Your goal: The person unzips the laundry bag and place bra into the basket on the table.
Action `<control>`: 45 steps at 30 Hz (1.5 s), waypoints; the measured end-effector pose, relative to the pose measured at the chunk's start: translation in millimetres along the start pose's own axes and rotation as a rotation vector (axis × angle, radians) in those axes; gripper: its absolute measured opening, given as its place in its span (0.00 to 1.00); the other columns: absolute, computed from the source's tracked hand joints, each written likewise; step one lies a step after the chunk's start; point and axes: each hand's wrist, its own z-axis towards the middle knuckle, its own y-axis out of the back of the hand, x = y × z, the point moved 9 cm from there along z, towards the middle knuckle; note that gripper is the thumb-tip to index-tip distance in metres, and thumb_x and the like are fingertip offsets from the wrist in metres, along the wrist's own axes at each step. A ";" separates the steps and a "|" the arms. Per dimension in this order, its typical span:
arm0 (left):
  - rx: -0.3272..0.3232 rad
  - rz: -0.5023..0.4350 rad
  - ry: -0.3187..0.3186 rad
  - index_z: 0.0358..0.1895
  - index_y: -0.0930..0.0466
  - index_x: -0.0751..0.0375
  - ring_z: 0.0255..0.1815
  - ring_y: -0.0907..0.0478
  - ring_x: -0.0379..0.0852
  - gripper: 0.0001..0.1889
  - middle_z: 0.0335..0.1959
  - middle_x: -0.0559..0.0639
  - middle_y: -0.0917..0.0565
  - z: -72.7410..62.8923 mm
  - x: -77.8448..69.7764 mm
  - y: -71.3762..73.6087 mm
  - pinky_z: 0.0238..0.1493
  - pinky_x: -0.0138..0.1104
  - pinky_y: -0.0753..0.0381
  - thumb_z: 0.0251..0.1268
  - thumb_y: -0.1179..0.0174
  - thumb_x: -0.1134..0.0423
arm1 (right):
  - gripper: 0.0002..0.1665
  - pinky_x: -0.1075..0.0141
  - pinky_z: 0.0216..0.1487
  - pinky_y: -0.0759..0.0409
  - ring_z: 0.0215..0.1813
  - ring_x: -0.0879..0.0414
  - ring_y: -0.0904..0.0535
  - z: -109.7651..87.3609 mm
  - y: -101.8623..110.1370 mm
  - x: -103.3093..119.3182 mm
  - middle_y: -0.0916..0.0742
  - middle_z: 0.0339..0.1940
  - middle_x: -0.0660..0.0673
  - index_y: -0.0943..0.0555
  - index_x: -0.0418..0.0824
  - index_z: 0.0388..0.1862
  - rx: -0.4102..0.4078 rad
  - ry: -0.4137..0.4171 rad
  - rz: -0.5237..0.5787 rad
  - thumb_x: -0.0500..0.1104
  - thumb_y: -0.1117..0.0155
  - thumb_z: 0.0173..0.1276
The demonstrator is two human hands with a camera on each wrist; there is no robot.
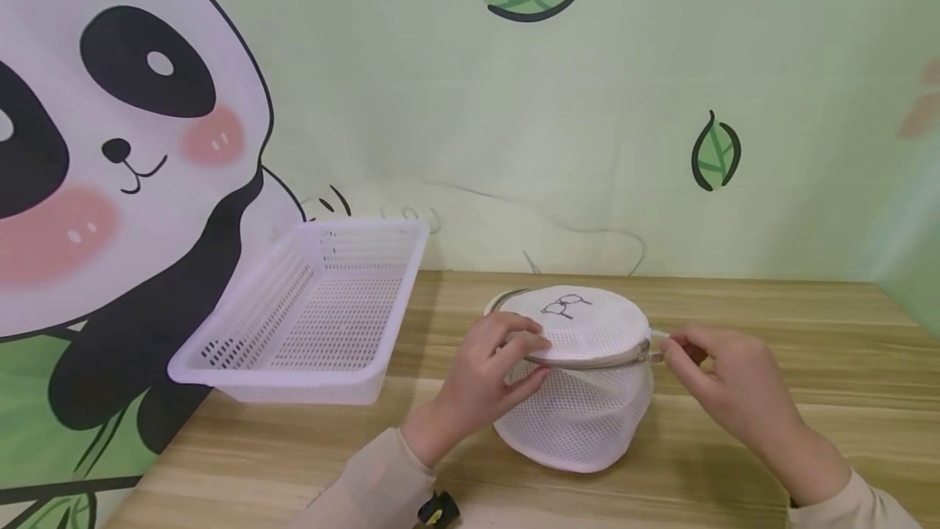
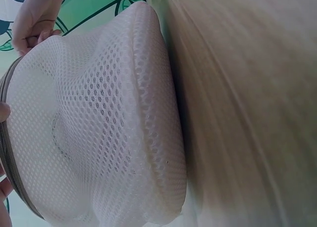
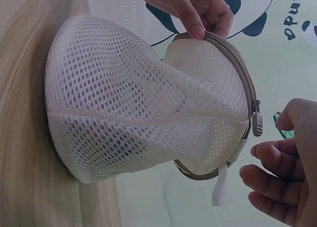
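A round white mesh laundry bag (image 1: 576, 415) stands on the table, its lid printed with a dark line drawing and a grey zipper running round the rim. My left hand (image 1: 488, 366) pinches that rim at the front left, thumb below and fingers on top. At the bag's right side is my right hand (image 1: 734, 382), fingers loosely bent beside the zipper slider (image 3: 257, 119) and a white fabric tab (image 3: 219, 186). In the right wrist view, the slider's pull and the tab hang free, with a gap between them and my right fingertips (image 3: 255, 152).
A white perforated plastic basket (image 1: 374, 376) sits to the left on the wooden table (image 1: 830, 333). Behind the table hangs a green backdrop (image 1: 587, 145) with a panda and leaves. A small black object (image 1: 438, 508) shows by my left sleeve.
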 end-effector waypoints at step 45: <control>0.062 -0.067 0.230 0.52 0.24 0.61 0.56 0.27 0.51 0.37 0.52 0.55 0.22 1.8 40.8 19.6 0.59 0.43 0.27 0.34 0.23 0.50 | 0.10 0.71 0.29 0.21 0.36 0.64 0.25 6.0 1.4 -4.9 0.15 0.36 0.47 0.18 0.39 0.42 0.028 -0.079 0.011 0.38 0.36 0.61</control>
